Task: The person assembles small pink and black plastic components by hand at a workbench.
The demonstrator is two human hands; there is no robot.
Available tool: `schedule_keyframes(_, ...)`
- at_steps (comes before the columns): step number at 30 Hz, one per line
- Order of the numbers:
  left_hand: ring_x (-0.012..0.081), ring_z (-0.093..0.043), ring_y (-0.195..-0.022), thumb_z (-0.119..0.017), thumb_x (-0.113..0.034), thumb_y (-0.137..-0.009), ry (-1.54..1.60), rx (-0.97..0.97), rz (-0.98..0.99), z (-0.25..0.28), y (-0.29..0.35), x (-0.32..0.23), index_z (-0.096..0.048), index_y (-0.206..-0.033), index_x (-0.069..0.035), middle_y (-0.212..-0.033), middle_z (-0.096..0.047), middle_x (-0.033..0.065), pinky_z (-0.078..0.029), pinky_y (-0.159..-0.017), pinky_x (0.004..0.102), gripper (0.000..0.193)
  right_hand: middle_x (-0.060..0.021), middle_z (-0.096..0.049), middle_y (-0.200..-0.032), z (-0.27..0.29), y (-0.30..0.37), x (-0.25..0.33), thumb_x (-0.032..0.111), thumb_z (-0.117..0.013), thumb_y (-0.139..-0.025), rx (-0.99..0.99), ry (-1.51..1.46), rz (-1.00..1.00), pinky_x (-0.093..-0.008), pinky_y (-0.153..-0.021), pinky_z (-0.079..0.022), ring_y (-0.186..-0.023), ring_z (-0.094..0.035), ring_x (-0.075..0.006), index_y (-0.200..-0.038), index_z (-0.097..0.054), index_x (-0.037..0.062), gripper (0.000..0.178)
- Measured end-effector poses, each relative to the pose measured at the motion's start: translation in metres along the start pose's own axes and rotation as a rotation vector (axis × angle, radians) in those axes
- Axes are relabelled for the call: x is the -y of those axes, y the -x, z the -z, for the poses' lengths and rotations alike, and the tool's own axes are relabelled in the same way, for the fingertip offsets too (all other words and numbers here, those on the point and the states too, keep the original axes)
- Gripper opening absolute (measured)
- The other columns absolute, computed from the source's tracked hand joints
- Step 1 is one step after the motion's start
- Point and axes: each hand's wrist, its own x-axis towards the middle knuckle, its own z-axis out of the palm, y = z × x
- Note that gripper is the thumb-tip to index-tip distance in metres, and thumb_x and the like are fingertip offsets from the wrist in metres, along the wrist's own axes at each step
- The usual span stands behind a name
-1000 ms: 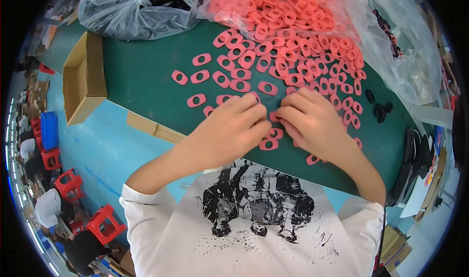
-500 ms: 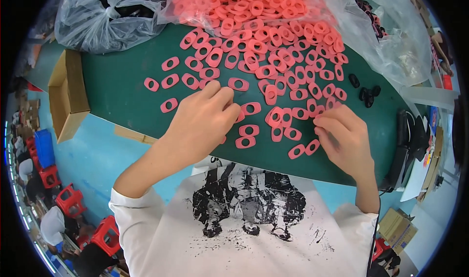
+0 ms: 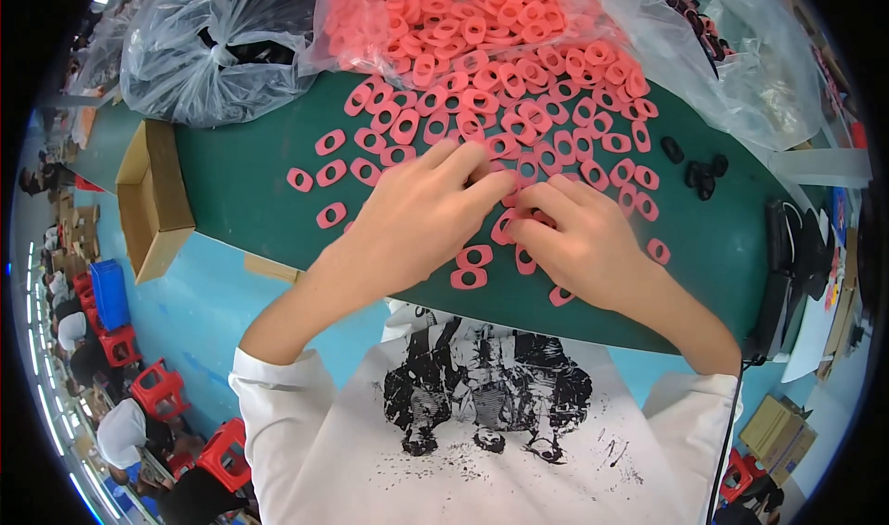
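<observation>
Pressing flat, my left hand and right hand rest spread on the pink oval rings, gripping nothing visible; more rings scatter toward twelve o'clock on the green mat.

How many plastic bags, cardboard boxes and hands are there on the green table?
Plastic bags: 3 (bag of black parts, bag of pink rings, clear bag at the right)
Open cardboard box: 1
Hands: 2 (left hand, right hand)
Total: 6
</observation>
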Motion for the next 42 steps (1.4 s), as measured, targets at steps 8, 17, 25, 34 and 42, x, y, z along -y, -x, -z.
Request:
schedule_keyframes(8,0.0227,-0.059,-0.091,-0.074,-0.011,-0.076,0.064,0.021,-0.186,-0.007,-0.02,0.023,-0.064,-0.089,-0.007,-0.097,-0.054,0.0071,-0.054,-0.065,0.0356,0.017,-0.0069,-0.063,-0.091,0.021,0.002,-0.009,-0.002,-0.072,-0.07,-0.097,-0.041,-0.1,-0.0347,-0.061,-0.05,-0.074,-0.06,-0.025,-0.092,-0.068,0.0032,0.023)
schedule_keyframes(17,0.0215,-0.06,-0.085,-0.079,-0.015,-0.074,-0.013,0.085,-0.047,-0.002,0.009,0.016,-0.061,-0.088,-0.006,-0.091,-0.054,0.0041,-0.051,-0.063,0.0342,0.024,-0.0066,-0.065,-0.103,0.028,0.013,-0.004,0.004,-0.078,-0.066,0.174,-0.025,-0.088,-0.0362,-0.069,-0.051,-0.082,-0.059,-0.0246,-0.09,-0.067,0.0027,0.026)
schedule_keyframes(25,0.0226,-0.058,-0.08,-0.074,-0.007,-0.067,-0.167,0.02,0.015,-0.004,0.008,0.0,-0.059,-0.083,-0.003,-0.088,-0.053,0.0075,-0.051,-0.057,0.0313,0.022,-0.0067,-0.062,-0.099,0.029,0.015,0.01,0.007,-0.069,-0.068,0.257,0.182,-0.057,-0.0334,-0.069,-0.047,-0.085,-0.057,-0.0215,-0.09,-0.064,0.0026,0.023)
schedule_keyframes(34,0.022,-0.054,-0.091,-0.075,-0.007,-0.061,-0.003,0.125,-0.155,-0.009,0.018,-0.011,-0.06,-0.089,-0.002,-0.096,-0.052,0.0092,-0.051,-0.064,0.0322,0.032,-0.0074,-0.062,-0.108,0.036,0.013,0.017,0.007,-0.068,-0.069,0.337,0.235,-0.049,-0.034,-0.072,-0.048,-0.089,-0.057,-0.0218,-0.098,-0.067,0.003,0.029)
schedule_keyframes(42,0.0227,-0.062,-0.077,-0.073,-0.005,-0.066,0.052,0.081,-0.104,-0.004,0.0,0.002,-0.06,-0.082,-0.001,-0.087,-0.055,0.0086,-0.051,-0.055,0.033,0.021,-0.0081,-0.062,-0.104,0.035,0.01,0.005,0.01,-0.069,-0.068,0.354,0.192,0.021,-0.0345,-0.074,-0.049,-0.091,-0.058,-0.0227,-0.096,-0.066,0.0018,0.029)
